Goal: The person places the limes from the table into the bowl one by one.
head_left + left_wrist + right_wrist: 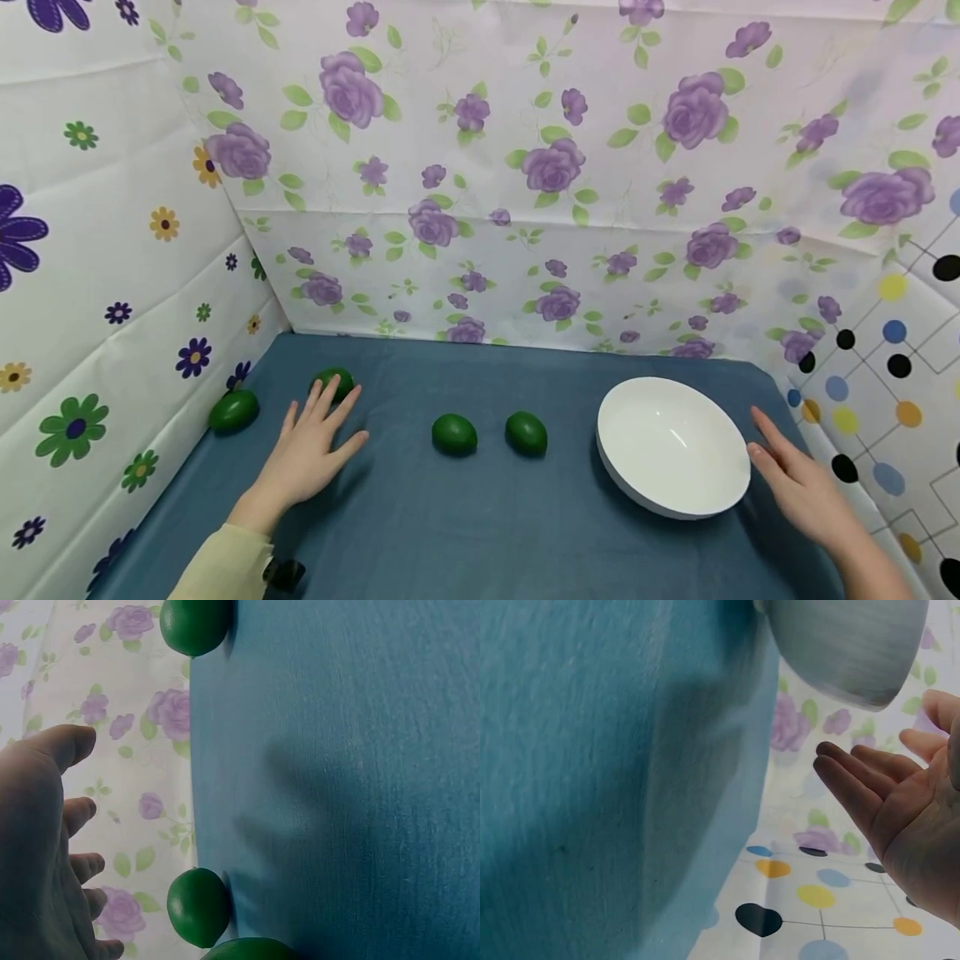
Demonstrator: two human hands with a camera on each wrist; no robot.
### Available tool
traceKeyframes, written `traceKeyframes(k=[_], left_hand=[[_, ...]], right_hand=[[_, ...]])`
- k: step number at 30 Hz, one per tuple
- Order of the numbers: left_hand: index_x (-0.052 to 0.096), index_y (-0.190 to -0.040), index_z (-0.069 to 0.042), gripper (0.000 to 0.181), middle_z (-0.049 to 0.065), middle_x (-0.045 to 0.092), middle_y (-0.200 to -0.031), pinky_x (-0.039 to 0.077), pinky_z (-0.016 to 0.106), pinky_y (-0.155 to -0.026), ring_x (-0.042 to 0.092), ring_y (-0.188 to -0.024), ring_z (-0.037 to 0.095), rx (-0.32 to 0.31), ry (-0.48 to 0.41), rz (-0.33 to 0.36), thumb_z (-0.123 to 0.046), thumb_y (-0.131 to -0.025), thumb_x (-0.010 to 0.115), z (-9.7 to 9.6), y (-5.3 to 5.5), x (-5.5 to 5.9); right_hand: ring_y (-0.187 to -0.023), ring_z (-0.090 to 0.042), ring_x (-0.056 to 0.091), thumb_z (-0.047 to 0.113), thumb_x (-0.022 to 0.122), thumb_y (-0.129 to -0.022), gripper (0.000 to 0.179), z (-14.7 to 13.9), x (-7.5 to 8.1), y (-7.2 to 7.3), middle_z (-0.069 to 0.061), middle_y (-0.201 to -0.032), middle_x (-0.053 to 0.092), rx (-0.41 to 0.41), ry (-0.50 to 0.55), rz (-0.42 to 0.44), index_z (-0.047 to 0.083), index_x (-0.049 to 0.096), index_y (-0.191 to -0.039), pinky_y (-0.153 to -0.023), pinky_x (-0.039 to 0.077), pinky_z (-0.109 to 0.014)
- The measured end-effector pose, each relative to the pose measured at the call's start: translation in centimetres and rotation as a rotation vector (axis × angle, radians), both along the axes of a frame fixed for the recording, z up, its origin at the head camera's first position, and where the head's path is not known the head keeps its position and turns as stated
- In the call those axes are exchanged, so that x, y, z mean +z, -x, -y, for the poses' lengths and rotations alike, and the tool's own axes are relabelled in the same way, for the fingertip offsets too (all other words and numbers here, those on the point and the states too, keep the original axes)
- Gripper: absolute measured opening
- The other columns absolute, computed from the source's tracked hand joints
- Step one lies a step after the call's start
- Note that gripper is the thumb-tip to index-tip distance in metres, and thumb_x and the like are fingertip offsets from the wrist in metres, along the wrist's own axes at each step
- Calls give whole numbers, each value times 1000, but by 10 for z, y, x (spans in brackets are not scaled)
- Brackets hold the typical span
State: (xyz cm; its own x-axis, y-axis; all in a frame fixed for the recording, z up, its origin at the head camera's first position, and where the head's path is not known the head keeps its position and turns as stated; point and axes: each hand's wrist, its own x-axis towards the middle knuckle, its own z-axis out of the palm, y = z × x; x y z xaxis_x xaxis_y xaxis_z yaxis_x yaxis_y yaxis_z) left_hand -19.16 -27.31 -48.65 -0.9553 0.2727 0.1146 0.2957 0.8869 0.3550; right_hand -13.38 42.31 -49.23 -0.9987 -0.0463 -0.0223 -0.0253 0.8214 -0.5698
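My left hand hovers over the left part of the table with its fingers spread, holding nothing. In the head view its fingertips overlap a green lime behind them. Another lime lies to the left, by the patterned side cloth. Two more, a lime and a lime, lie side by side mid-table. My right hand is at the right side of a white bowl, fingers extended and fingertips close to its rim. In the right wrist view a gap shows between the fingers and the bowl.
A blue cloth covers the table. Behind it hangs a white cloth with purple roses. A flowered cloth borders the left side, a dotted cloth the right. A small black object is at my left wrist.
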Motion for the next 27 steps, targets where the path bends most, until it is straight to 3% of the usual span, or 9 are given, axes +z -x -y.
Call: traceKeyframes(k=[8, 15, 23, 27], left_hand=[[37, -169, -19, 74, 19, 29, -173, 23, 74, -120, 27, -157, 47, -4, -57, -33, -59, -109, 53, -2, -10, 4], [57, -158, -14, 56, 16, 50, -162, 49, 68, -102, 56, -137, 46, 34, -102, -111, -45, -111, 59, -2, -22, 5], [69, -146, -14, 49, 12, 61, -153, 59, 59, -86, 66, -127, 39, 73, -134, -112, -47, -111, 58, 1, -32, 5], [72, -142, -14, 45, 11, 63, -150, 58, 51, -75, 69, -121, 37, 92, -142, -116, -45, -111, 59, 4, -36, 5]], right_hand=[[-134, -60, 52, 47, 39, -117, 77, 9, 1, -4, -41, -163, 30, -26, 12, 47, 8, 2, -172, -92, 57, -64], [-137, -59, 49, 52, 37, -116, 82, 17, 0, -6, -39, -161, 34, -69, -4, 77, 0, 4, -170, -98, 53, -66], [-140, -60, 44, 52, 36, -116, 81, 22, 2, -7, -39, -161, 34, -108, -10, 81, -4, 11, -168, -100, 51, -67], [-138, -59, 47, 50, 37, -116, 79, 26, 1, -8, -39, -161, 34, -131, -17, 79, -5, 14, -168, -98, 53, -65]])
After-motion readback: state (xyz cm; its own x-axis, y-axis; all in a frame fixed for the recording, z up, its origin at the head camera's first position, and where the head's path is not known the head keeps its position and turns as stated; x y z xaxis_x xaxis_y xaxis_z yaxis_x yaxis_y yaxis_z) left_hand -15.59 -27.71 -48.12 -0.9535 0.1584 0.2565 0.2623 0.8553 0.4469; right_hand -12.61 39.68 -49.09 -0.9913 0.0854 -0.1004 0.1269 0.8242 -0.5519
